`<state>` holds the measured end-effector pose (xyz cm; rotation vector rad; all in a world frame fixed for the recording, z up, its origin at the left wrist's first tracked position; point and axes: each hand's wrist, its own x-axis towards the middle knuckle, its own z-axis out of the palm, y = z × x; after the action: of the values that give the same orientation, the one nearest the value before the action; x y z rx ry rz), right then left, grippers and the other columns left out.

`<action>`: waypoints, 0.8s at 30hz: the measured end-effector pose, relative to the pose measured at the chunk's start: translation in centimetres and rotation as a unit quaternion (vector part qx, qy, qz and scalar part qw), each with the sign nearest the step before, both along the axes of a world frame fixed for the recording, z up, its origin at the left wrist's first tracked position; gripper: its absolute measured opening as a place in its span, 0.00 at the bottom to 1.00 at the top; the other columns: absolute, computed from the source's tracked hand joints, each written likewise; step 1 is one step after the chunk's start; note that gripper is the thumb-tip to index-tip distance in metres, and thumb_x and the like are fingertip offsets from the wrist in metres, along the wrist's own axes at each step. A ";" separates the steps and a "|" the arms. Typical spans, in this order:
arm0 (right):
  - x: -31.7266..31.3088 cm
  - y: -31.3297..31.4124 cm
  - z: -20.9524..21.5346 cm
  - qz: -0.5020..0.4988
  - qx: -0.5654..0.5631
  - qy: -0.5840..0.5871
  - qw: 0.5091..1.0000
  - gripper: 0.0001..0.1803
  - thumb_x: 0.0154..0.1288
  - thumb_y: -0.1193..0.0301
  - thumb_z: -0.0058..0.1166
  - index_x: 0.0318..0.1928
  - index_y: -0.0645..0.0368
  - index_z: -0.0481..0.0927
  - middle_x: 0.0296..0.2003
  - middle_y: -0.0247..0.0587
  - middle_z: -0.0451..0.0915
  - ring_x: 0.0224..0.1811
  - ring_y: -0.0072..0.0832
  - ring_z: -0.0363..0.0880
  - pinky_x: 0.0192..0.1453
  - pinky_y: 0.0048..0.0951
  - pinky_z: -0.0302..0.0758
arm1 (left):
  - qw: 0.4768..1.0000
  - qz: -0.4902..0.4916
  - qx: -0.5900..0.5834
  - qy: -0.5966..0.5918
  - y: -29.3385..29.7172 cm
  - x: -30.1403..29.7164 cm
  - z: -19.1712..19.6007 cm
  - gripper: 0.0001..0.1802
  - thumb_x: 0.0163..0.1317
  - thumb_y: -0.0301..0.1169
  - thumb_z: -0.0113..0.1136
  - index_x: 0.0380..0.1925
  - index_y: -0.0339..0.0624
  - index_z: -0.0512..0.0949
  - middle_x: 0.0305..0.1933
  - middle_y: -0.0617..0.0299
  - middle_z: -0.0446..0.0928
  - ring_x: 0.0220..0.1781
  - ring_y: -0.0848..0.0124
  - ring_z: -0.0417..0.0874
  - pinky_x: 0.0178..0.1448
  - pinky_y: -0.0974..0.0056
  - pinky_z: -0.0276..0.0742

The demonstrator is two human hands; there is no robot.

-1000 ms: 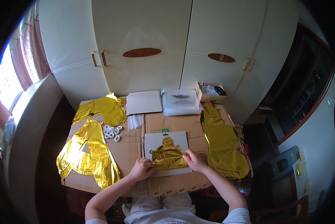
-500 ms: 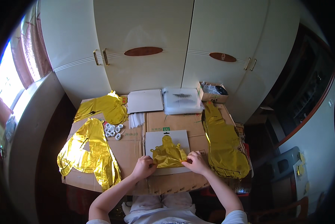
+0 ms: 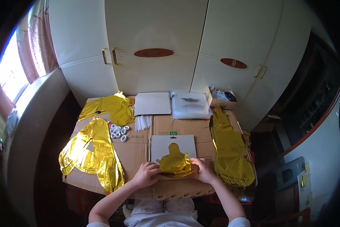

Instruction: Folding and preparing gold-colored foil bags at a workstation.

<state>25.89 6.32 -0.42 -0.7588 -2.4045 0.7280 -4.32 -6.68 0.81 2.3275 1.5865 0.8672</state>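
Note:
In front of me a partly folded gold foil balloon (image 3: 174, 163) lies over a white card (image 3: 187, 142) that has a hang slot at its top edge. A rounded tab of the balloon points away from me, and its near part is bunched up. My left hand (image 3: 145, 175) has its fingers curled at the balloon's lower left edge. At the lower right edge my right hand (image 3: 204, 171) pinches the foil, thumb and fingers closed. The undersides of both hands' grips are hidden.
More flat gold foil balloons lie at the left (image 3: 105, 151), back left (image 3: 120, 109) and right (image 3: 232, 155) of the cardboard-covered table (image 3: 136, 149). White tape rolls (image 3: 118, 131), white strips (image 3: 143, 122), grey cards (image 3: 152, 103), clear plastic bags (image 3: 189, 106) and an open box (image 3: 220, 102) stand toward the back.
The balloon's near part has been lifted and folded away from me, so it bunches higher over the card. Both hands have shifted with its corners, and the whole view has moved slightly.

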 end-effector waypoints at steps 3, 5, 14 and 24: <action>0.3 -0.8 -0.1 0.013 -0.048 -0.023 0.999 0.48 0.49 0.66 0.72 0.69 0.49 0.59 0.53 0.39 0.78 0.58 0.39 0.72 0.63 0.40 0.64 | 0.997 -0.039 0.032 0.055 -0.7 0.0 1.1 0.18 0.50 0.32 0.66 0.44 0.51 0.82 0.53 0.63 0.78 0.60 0.64 0.74 0.55 0.56 0.70; 0.4 -1.4 0.2 0.007 -0.072 -0.020 0.997 0.50 0.49 0.66 0.71 0.71 0.49 0.56 0.55 0.41 0.77 0.59 0.39 0.72 0.64 0.40 0.65 | 0.989 -0.080 0.055 0.111 -1.2 -0.1 2.1 0.18 0.50 0.32 0.65 0.44 0.54 0.82 0.53 0.65 0.78 0.60 0.66 0.75 0.54 0.58 0.70; 0.5 -2.2 1.1 0.126 0.148 -0.056 0.979 0.29 0.47 0.79 0.61 0.54 0.50 0.80 0.53 0.34 0.79 0.59 0.32 0.75 0.64 0.38 0.69 | 0.990 -0.102 -0.023 0.094 -1.7 -0.8 2.5 0.26 0.56 0.28 0.59 0.57 0.52 0.75 0.62 0.65 0.75 0.64 0.65 0.74 0.61 0.56 0.70; 0.2 -3.4 1.9 0.087 0.164 -0.063 0.981 0.28 0.49 0.75 0.63 0.55 0.50 0.78 0.59 0.35 0.73 0.63 0.33 0.69 0.68 0.39 0.67 | 0.978 -0.077 -0.047 0.187 1.8 -1.1 0.3 0.29 0.69 0.49 0.50 0.67 0.54 0.67 0.73 0.59 0.63 0.77 0.54 0.57 0.76 0.45 0.51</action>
<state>26.10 2.92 1.46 -0.4745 -2.6391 0.3383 -5.43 -4.89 1.13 2.6145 1.5051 0.3245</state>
